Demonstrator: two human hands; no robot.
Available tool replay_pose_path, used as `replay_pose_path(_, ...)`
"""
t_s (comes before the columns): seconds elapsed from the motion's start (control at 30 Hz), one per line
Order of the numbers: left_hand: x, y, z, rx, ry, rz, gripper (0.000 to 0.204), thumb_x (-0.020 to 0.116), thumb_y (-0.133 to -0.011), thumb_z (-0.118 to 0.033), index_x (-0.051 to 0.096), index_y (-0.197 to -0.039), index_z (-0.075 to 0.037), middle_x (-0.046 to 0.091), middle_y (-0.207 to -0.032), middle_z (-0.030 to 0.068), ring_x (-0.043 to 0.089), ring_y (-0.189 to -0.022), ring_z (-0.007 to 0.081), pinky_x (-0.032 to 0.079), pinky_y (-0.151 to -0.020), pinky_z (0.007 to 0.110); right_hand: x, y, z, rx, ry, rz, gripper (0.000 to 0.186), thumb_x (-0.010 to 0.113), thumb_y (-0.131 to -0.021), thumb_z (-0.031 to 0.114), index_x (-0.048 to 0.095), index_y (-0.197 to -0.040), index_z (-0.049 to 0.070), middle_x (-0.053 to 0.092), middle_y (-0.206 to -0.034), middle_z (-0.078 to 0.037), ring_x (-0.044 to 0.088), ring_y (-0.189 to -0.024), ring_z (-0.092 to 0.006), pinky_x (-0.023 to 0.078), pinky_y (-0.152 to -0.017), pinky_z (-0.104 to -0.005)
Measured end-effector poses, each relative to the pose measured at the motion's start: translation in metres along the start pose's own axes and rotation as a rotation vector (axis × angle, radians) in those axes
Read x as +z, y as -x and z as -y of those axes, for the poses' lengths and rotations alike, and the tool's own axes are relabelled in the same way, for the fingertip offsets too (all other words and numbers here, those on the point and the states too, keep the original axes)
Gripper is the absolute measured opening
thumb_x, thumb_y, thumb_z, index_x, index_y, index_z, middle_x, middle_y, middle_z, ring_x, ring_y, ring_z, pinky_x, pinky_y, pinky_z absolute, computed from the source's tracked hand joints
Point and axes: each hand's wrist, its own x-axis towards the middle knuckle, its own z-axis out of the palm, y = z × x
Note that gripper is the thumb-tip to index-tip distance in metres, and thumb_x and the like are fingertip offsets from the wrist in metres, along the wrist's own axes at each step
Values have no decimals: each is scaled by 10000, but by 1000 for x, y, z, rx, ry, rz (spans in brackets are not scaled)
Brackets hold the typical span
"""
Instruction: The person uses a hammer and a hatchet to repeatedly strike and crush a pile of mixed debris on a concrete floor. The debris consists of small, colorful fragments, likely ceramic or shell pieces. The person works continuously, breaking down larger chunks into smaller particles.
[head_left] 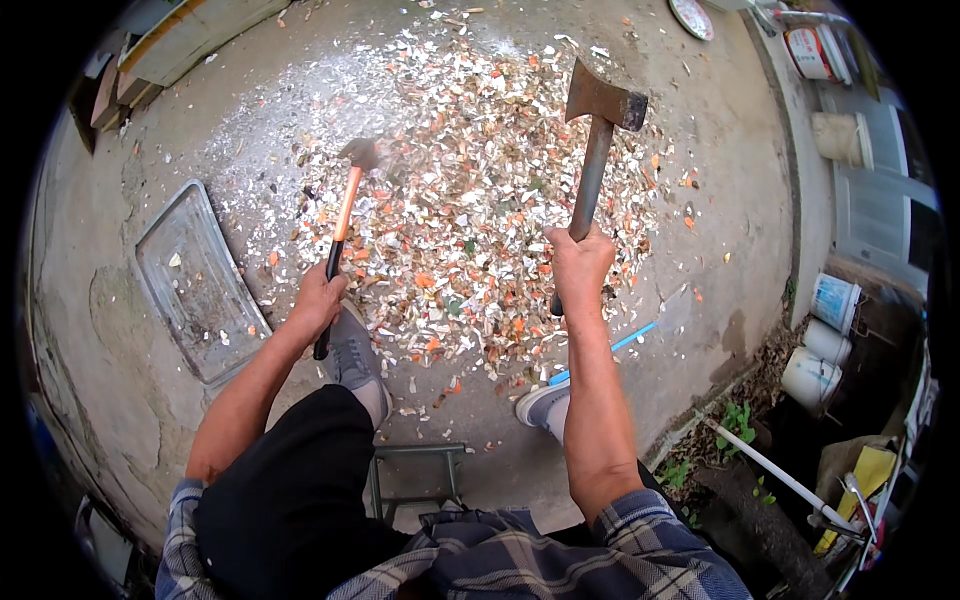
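Observation:
My left hand [318,303] is wrapped round the black lower grip of a hatchet [346,205] with an orange and black handle. Its dark head is smeared by motion, low over a wide spread of chopped pieces [470,220], mostly white with orange, brown and some green among them. In my right hand [580,265] is a second hatchet [592,165], grey-handled with a rusty metal head. That one is raised upright above the right side of the pieces, its blade facing left and its handle end showing below my fist.
A shallow metal tray [205,300] lies at the left with a few scraps in it. A blue stick [630,338] rests by my right shoe [545,408]. Along the right edge are several buckets [834,302] and a white pole [775,470]. A metal stool frame [420,450] is between my legs.

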Motion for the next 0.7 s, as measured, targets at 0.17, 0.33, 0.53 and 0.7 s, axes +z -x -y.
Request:
replay_pose_path(0.17, 8, -6, -4, 38, 4, 3, 80, 546, -945, -118, 500, -931, -55, 446, -630, -14, 427, -438, 111, 367, -390, 312, 22, -6, -65, 114, 457, 130, 220, 702, -780, 108, 735, -891, -79, 705, -778, -313, 734, -745, -432, 573, -764, -482)
replay_pose_path(0.33, 6, -5, 1, 38, -6, -25, 88, 550, -948, -120, 503, -918, -52, 446, -629, -7, 432, -438, 115, 361, -390, 317, 17, -2, -37, 59, 479, 175, 261, 713, -741, 109, 727, -890, -105, 698, -772, -321, 726, -735, -445, 573, -748, -498)
replay_pose_path(0.53, -1, -5, 5, 29, 21, 4, 71, 538, -951, -112, 498, -930, -58, 438, -628, -12, 424, -431, 115, 350, -389, 313, -1, -2, 12, -70, 326, 49, 265, 743, -743, 121, 708, -894, -94, 685, -705, -243, 701, -661, -348, 543, -690, -459)
replay_pose_path(0.7, 4, -6, 3, 20, 22, 4, 52, 531, -949, -104, 493, -950, -69, 440, -630, -14, 407, -425, 114, 337, -385, 313, 21, -6, -25, -60, 340, 25, 246, 752, -774, 133, 708, -891, -79, 702, -745, -242, 717, -706, -347, 560, -707, -459)
